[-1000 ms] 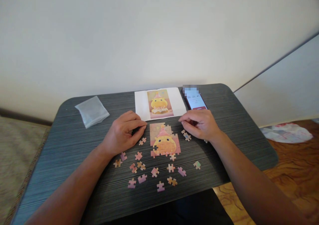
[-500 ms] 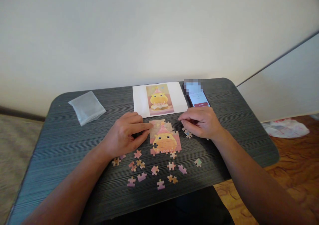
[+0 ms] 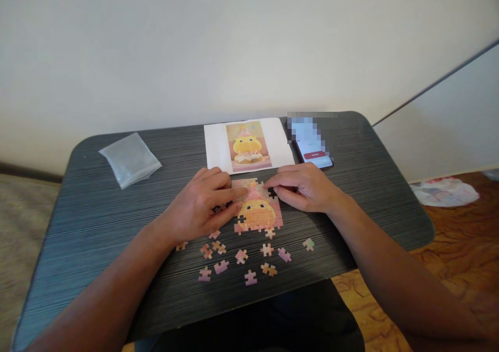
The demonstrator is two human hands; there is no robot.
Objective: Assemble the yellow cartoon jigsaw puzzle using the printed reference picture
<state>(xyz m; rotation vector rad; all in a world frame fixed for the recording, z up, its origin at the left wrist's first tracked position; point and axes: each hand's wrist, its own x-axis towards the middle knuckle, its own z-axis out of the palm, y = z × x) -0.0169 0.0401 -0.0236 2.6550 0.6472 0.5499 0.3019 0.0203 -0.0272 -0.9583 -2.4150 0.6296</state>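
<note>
A partly joined jigsaw puzzle (image 3: 259, 214) with a yellow character in a pink hat lies in the middle of the table. My left hand (image 3: 208, 201) rests over its left side, index finger and thumb stretched onto the joined pieces, with nothing seen between them. At the upper right edge of the puzzle is my right hand (image 3: 304, 188), its index finger and thumb drawn close together. Anything between those fingertips is too small to make out. Nearer to me lie several loose puzzle pieces, among them a pink one (image 3: 250, 277) and a greenish one (image 3: 309, 244).
Behind the puzzle is a white sheet with a printed picture (image 3: 249, 149) of the same character. A phone (image 3: 312, 146) lies to its right, and a clear plastic bag (image 3: 130, 159) at the left of the dark table (image 3: 97, 217). A wall stands behind.
My right hand has moved left, its fingertips now at the puzzle's upper right edge. My left fingers reach further right over the puzzle. The whole view has shifted slightly.
</note>
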